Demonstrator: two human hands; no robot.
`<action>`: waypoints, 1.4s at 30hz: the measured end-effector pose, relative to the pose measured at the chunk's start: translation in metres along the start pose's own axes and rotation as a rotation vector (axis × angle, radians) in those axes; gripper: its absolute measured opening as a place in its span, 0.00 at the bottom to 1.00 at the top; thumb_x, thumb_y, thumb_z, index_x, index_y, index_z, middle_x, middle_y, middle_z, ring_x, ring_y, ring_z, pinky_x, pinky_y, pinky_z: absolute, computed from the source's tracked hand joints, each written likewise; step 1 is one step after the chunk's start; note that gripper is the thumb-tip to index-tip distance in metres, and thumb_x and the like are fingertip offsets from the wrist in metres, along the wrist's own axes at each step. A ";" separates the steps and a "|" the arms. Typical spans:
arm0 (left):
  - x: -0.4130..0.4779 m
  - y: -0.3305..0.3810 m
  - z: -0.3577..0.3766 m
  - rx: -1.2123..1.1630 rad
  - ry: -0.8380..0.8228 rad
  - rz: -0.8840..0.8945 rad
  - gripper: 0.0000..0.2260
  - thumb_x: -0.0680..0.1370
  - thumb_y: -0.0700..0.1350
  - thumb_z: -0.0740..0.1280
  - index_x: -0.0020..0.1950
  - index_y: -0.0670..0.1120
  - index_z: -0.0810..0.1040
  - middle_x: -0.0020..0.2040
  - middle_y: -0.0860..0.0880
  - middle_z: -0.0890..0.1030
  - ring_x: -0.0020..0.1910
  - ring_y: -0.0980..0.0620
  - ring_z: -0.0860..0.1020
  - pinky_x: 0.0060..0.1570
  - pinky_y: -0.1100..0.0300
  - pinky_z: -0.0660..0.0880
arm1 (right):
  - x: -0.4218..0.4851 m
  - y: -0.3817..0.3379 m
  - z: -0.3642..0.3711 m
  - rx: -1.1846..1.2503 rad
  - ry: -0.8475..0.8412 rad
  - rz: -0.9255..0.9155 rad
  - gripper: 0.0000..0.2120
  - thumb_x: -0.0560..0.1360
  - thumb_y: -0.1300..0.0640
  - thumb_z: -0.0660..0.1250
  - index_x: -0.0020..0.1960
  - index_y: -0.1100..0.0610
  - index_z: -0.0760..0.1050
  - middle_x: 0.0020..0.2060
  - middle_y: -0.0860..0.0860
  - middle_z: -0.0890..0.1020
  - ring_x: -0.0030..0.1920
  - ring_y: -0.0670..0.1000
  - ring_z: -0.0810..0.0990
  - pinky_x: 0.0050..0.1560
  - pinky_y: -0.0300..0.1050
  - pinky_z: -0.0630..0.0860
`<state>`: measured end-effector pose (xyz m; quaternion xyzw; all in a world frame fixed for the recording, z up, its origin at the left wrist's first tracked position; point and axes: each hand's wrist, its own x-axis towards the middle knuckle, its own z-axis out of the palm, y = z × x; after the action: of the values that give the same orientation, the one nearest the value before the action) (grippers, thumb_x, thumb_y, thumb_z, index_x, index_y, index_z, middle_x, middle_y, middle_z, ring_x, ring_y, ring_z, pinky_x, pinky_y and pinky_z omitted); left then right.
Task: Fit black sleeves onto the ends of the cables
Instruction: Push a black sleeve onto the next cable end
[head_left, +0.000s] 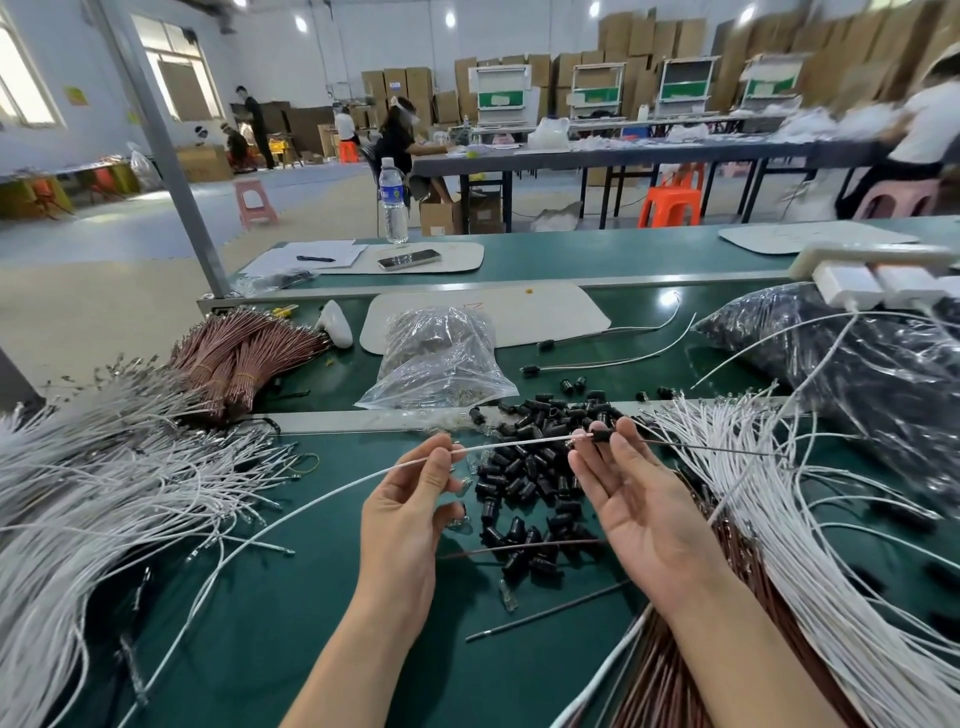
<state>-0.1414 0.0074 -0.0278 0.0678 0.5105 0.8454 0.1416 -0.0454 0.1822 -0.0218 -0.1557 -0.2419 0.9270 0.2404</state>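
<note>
Head view: sleeve (602, 435) meets cable (509, 445).
Left hand (410, 499) pinches limp cable near tip; right hand (639, 499), I think, pinches light sleeve.

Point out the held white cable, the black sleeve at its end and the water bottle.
white cable (509, 447): head view, its straight lifted stretch.
black sleeve (602, 435): head view, its middle.
water bottle (392, 195): head view, its label.

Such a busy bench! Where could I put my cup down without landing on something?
Bare mat shows between the forearms, and between brown bundle and clear bag. Crowded: sleeves in the middle, white cables left and right, black bag far right.
</note>
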 end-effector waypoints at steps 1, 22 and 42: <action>0.000 0.000 0.000 0.003 0.002 -0.001 0.08 0.71 0.48 0.72 0.47 0.52 0.89 0.46 0.50 0.86 0.35 0.58 0.79 0.32 0.64 0.78 | 0.000 0.000 -0.001 0.003 -0.005 -0.001 0.09 0.75 0.67 0.67 0.52 0.59 0.82 0.48 0.59 0.86 0.50 0.57 0.87 0.50 0.50 0.84; 0.002 -0.004 -0.001 -0.035 0.041 -0.002 0.09 0.72 0.48 0.72 0.49 0.47 0.87 0.49 0.48 0.87 0.34 0.58 0.79 0.31 0.64 0.78 | -0.004 0.006 0.005 -0.031 -0.064 0.063 0.16 0.76 0.69 0.66 0.59 0.56 0.81 0.55 0.59 0.86 0.56 0.58 0.85 0.52 0.49 0.84; -0.004 -0.012 0.004 0.318 -0.139 0.118 0.08 0.73 0.55 0.72 0.48 0.55 0.87 0.46 0.51 0.87 0.41 0.59 0.81 0.37 0.62 0.78 | -0.006 0.028 0.011 -0.340 -0.200 0.093 0.20 0.71 0.65 0.69 0.63 0.61 0.76 0.57 0.59 0.85 0.58 0.57 0.85 0.55 0.46 0.83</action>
<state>-0.1343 0.0152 -0.0366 0.1777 0.6220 0.7540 0.1142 -0.0552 0.1529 -0.0263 -0.1125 -0.4103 0.8937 0.1423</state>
